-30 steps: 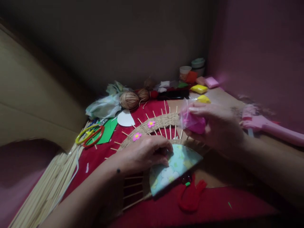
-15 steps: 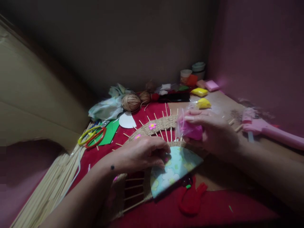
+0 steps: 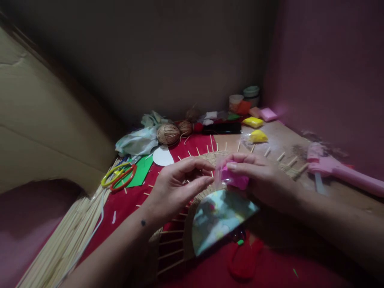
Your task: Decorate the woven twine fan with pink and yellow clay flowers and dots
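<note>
My right hand (image 3: pixel 267 176) grips a small clear plastic bag (image 3: pixel 219 172) holding bright pink modelling clay (image 3: pixel 237 179). Thumb and index finger of my left hand (image 3: pixel 183 180) come together in a pinch beside the bag's left edge; whether they hold the plastic or a tiny bit of something, I cannot tell. Beneath both hands lies a half-round woven fan (image 3: pixel 189 224) with thin sticks radiating outward. Its centre is a half-circle of pale blue flowered cloth (image 3: pixel 222 220). My hands and forearms hide much of the woven band.
Yellow- and orange-handled scissors (image 3: pixel 118 177) lie on green sheet (image 3: pixel 144 170) at left, near many thin sticks (image 3: pixel 69 236). Twine balls (image 3: pixel 168 134), yellow clay packs (image 3: pixel 258 136) and a cup (image 3: pixel 235 103) stand behind. A pink glue gun (image 3: pixel 336 164) is right, red-handled scissors (image 3: pixel 241 264) in front.
My left hand has lifted off the fan's cloth centre and come up to the bag's edge, fingertips pinched. My right hand has brought the bag slightly left and down.
</note>
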Tool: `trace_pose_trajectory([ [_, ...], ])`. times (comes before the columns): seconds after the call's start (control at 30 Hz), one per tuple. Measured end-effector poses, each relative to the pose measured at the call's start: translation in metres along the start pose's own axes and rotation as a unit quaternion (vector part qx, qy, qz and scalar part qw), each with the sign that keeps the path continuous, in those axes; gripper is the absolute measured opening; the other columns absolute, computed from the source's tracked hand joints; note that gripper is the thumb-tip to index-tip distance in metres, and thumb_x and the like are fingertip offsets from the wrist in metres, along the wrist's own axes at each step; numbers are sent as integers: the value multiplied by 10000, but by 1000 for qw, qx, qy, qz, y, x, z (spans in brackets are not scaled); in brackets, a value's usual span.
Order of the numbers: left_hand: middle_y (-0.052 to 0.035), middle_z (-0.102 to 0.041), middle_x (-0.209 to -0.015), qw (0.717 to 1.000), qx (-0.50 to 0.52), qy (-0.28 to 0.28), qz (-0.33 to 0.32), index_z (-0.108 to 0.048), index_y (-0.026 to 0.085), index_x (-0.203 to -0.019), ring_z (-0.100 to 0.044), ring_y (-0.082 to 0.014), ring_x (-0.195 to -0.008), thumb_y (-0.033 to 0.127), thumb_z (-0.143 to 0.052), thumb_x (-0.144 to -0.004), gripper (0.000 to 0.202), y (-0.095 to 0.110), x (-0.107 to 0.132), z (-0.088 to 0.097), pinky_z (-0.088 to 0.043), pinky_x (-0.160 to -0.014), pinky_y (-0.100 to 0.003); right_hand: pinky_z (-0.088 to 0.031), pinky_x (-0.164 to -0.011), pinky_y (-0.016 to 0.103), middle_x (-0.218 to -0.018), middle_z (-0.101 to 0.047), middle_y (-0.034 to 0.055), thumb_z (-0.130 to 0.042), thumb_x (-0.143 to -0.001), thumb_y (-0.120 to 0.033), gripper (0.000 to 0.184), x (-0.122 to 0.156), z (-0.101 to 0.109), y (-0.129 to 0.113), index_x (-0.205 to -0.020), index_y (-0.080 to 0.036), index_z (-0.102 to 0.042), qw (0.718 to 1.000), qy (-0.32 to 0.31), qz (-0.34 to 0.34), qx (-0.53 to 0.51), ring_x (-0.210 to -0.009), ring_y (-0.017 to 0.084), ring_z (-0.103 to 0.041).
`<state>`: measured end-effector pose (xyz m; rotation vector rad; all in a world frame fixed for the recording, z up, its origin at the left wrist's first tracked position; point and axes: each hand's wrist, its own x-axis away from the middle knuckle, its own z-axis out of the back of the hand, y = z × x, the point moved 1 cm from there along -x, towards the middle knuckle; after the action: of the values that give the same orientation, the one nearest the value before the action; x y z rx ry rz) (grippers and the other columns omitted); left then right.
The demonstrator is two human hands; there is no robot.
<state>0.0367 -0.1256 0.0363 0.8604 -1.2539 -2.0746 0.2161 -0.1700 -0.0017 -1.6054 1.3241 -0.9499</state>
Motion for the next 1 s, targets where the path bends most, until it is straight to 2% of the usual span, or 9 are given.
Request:
trace_pose_trajectory([
  [0.13, -6, -657, -885, 1000, 18, -5, -4, -628, 200, -998, -613, -102, -802, 131, -645, -798, 212, -4, 2, -6, -508, -721, -200, -308, -491, 183, -697, -537, -2, -605, -831, -303, 144, 0, 0, 2, -807, -162, -625, 999, -29, 26, 25, -567, 63, -430],
  [0.27, 27, -618, -814, 999, 30, -7, 13, -568, 217, -1038, -583, -67, -688, 78, -572, -825, 254, -7, 3, -7, -487, -626, -167, -298, -503, 201, -688, -511, -15, -594, -848, -338, 168, 2, 0, 2, -846, -172, -619, 998, -23, 29, 52, -572, 69, -414],
  [0.37, 44, -586, -782, 1000, 14, 14, 9, -577, 212, -951, -557, -54, -679, 37, -542, -817, 223, -9, 2, -6, -461, -613, -151, -295, -495, 202, -676, -490, -24, -589, -855, -335, 164, 3, -2, -1, -825, -175, -610, 996, -13, 39, 85, -564, 65, -403],
  [0.47, 40, -600, -781, 998, -59, 19, -6, -614, 200, -866, -566, -61, -736, 18, -526, -818, 208, -10, 3, -5, -458, -677, -160, -284, -470, 201, -653, -482, -30, -558, -875, -316, 155, 5, -4, -5, -824, -178, -605, 992, -2, 46, 117, -539, 62, -389],
  [0.57, 29, -642, -854, 993, -107, 16, -34, -656, 222, -918, -590, -78, -801, 60, -561, -830, 208, -10, 4, -5, -469, -731, -182, -308, -490, 202, -681, -499, -22, -547, -882, -318, 152, 6, -5, -6, -857, -181, -608, 988, -9, 63, 138, -574, 70, -414],
  [0.7, 17, -662, -947, 991, -97, 38, -88, -656, 257, -1007, -614, -95, -836, 151, -643, -816, 218, -12, 5, -6, -493, -750, -201, -326, -521, 208, -703, -497, -16, -541, -887, -320, 174, 5, -4, -4, -820, -173, -608, 983, -29, 78, 162, -604, 76, -414],
  [0.87, -7, -634, -870, 963, -203, 41, -170, -676, 217, -1000, -588, -85, -761, 115, -638, -812, 217, -12, 7, -6, -468, -652, -180, -300, -502, 207, -671, -468, -29, -511, -905, -309, 178, 5, -7, -4, -827, -164, -580, 982, -52, 69, 166, -576, 72, -384],
  [1.0, -8, -571, -762, 943, -271, 46, -186, -680, 171, -911, -524, -79, -656, 135, -607, -833, 112, -9, 7, -7, -410, -559, -190, -321, -536, 197, -717, -480, -33, -521, -901, -270, 108, 8, -10, -4, -887, -163, -526, 989, -55, 56, 125, -606, 66, -399],
])
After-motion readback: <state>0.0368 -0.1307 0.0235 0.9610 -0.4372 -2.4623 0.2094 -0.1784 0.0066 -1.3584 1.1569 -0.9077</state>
